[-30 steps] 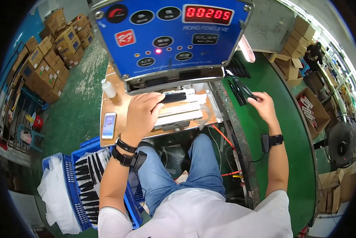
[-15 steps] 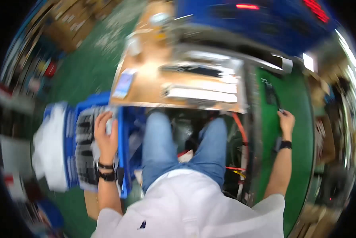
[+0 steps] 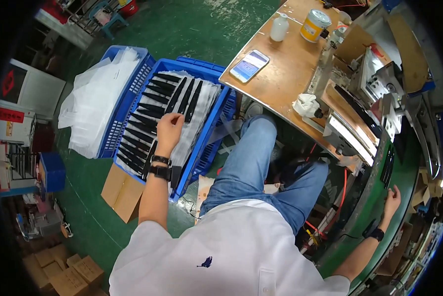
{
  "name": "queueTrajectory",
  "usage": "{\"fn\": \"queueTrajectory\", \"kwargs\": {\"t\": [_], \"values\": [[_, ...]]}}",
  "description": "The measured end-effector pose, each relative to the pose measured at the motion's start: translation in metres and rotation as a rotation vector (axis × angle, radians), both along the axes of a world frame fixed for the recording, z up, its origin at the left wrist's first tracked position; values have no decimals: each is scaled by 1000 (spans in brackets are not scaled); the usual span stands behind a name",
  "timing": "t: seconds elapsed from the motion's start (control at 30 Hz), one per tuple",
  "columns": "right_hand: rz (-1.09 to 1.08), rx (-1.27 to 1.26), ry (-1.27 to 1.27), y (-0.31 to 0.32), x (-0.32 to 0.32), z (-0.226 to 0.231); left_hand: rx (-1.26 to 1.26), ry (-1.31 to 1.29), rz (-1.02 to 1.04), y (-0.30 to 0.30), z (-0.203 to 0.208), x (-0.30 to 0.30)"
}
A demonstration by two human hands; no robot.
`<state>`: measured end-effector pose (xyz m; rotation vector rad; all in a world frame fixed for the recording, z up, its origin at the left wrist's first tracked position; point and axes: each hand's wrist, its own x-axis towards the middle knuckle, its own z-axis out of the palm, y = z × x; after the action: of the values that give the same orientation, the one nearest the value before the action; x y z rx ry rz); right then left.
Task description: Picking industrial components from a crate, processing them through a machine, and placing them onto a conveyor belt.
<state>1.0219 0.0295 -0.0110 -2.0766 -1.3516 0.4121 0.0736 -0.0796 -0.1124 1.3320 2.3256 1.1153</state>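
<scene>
Over the blue crate [image 3: 194, 158] at the left, my left hand [image 3: 168, 132] has its thumb and fingers pinched at the lower end of a slim black tapered piece [image 3: 186, 98]. Several more such black pieces [image 3: 141, 124] lie in a row on white sheeting in that crate. My left wrist hides some of them. To the right, over the green belt [image 3: 374, 207], my right hand [image 3: 391, 201] has its fingers apart and nothing visible between them. Just beyond its fingertips, black pieces [image 3: 388, 165] lie on the belt.
A second blue crate [image 3: 124, 101] heaped with white sheets stands further left. On the wooden table [image 3: 281, 64] are a phone [image 3: 249, 66], a white bottle [image 3: 279, 28], a tin [image 3: 315, 25] and a crumpled cloth [image 3: 306, 105]. Metal machinery [image 3: 379, 84] borders the table; a cardboard box [image 3: 121, 191] lies by the crate.
My view has swung left, bringing the crate toward the middle. The left hand has gone from spread fingers to a pinch among the black pieces. The right hand remains by the belt.
</scene>
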Motion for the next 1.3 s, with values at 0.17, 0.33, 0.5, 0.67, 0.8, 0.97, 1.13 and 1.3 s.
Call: {"fn": "queueTrajectory", "kwargs": {"t": [0.17, 0.33, 0.5, 0.67, 0.8, 0.97, 1.13, 1.3], "values": [[155, 27, 22, -23, -102, 64, -189, 347, 28, 70, -17, 12], [193, 10, 43, -39, -169, 98, -372, 456, -15, 94, -16, 11], [321, 7, 88, -29, -238, 126, -170, 44, 20, 73, -45, -24], [512, 63, 94, 7, -290, 133, 198, -972, 117, 39, -19, -34], [618, 160, 61, 41, -319, 137, 532, -1369, 53, 19, 23, -23], [668, 34, 1, 60, -343, 157, 540, -1379, -252, 7, 79, 15], [788, 134, -111, 80, -353, 158, 469, -1290, -670, 8, 90, 30], [615, 162, -26, 52, -346, 172, 372, -1205, -708, 30, 105, 96]]}}
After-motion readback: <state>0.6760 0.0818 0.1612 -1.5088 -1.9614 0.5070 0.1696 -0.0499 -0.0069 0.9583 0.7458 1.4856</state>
